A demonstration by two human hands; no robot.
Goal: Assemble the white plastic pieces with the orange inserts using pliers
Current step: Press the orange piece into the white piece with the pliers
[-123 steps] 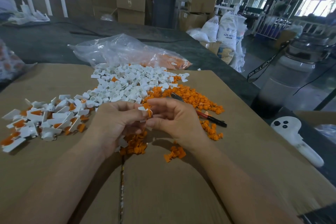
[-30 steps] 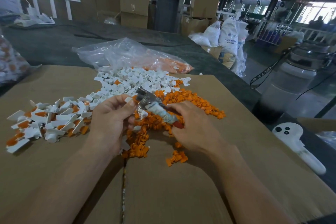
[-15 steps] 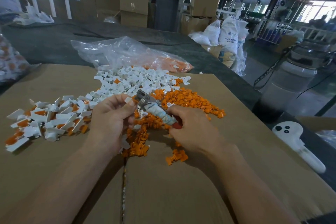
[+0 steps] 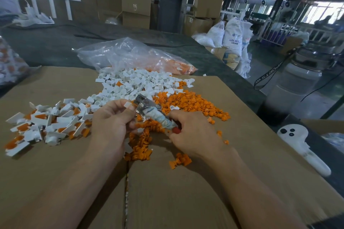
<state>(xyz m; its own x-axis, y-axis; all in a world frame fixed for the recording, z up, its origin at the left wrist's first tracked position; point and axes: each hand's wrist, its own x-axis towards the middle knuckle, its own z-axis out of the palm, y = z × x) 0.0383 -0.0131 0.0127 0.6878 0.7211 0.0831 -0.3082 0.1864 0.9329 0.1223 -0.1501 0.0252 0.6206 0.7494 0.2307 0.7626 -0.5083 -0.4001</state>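
Note:
My left hand (image 4: 111,119) pinches a small white plastic piece (image 4: 128,105) between thumb and fingers, held at the metal jaws of the pliers (image 4: 147,108). My right hand (image 4: 193,134) grips the pliers by their tape-wrapped, red-tipped handles. Behind the hands lies a heap of loose white pieces (image 4: 137,83), and to its right a spread of orange inserts (image 4: 193,104). At the far left sits a pile of assembled white pieces with orange inserts (image 4: 46,124).
All of it rests on a flattened cardboard sheet (image 4: 186,191) over a dark table. A clear plastic bag (image 4: 134,55) of parts lies at the back. A white controller (image 4: 301,147) lies at the right edge. A few orange inserts (image 4: 180,161) lie near my right wrist.
Four seconds ago both hands held a small piece and the pliers lay on the cardboard. My right hand now grips the pliers at the piece. Little has moved in the last second.

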